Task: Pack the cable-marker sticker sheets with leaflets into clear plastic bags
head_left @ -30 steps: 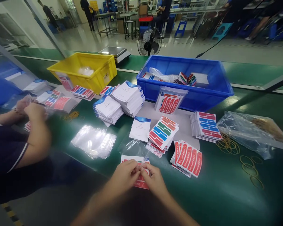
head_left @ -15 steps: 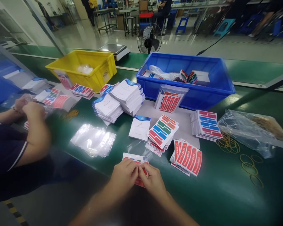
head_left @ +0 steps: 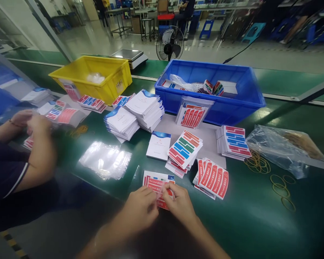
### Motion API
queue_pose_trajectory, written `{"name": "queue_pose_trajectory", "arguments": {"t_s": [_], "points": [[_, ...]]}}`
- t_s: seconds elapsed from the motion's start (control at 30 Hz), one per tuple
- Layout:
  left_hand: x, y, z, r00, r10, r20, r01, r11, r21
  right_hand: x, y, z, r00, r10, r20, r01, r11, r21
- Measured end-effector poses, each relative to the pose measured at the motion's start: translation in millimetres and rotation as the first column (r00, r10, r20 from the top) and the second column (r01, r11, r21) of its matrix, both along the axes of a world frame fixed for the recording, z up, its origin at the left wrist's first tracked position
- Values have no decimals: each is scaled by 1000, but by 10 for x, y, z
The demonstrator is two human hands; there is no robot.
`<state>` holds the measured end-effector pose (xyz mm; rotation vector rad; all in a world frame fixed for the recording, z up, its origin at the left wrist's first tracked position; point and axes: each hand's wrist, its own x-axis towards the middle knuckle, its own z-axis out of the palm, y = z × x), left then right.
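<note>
Pinching clear film: left hand (head_left: 142, 205), fingers curled inward with little gap, tips at the crumpled edge of a clear plastic bag (head_left: 160, 190); right hand (head_left: 180, 199), thumb and forefinger drawn together on the same film, close beside the left tips. Exact contact of the left thumb: partly hidden, cannot be told.

Beneath both hands, on the green work surface (head_left: 248, 223): one red "Max Level" label sheet (head_left: 153, 181), uppermost of a layered set, with multicoloured printing showing at its far edge.

Just beyond: one white booklet with blue top band (head_left: 158, 145), lying flat. Beside it, right: one pile of multicoloured sticker sheets (head_left: 185, 149), slightly fanned. Right of the right hand, apart from it: one fanned pile of red level-label sheets (head_left: 213, 180). Left of the left hand, well apart: one batch of empty clear bags (head_left: 105, 160), flat and overlapping.
</note>
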<state>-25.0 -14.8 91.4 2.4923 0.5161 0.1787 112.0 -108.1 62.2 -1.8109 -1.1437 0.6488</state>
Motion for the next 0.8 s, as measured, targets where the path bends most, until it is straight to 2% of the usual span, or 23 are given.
{"name": "queue_pose_trajectory", "arguments": {"t_s": [0.1,0.23,0.37,0.47,0.53,0.7,0.8], "points": [[28,10,0,999,39,-17,-40,998,-54,-9,14,15,997,78,-28,-78,997,-14],[13,73,30,998,64,-10,-65,993,-100,-74,-17,-33,995,87,-45,-89,995,-38],[-62,155,123,994,106,6,-106,993,-53,-76,-63,-71,996,76,-56,-78,997,-29],[-111,225,203,981,182,62,-183,983,7,-16,-89,-62,998,22,-67,-24,999,-27],[-123,249,225,976,193,105,-195,981,14,28,-102,-32,996,-10,-93,7,999,-37],[-47,129,104,985,69,158,-74,997,26,12,-84,48,988,48,-146,-48,999,0],[17,21,18,980,43,196,-51,998,35,-40,-53,55,982,65,-177,-64,998,14]]}}
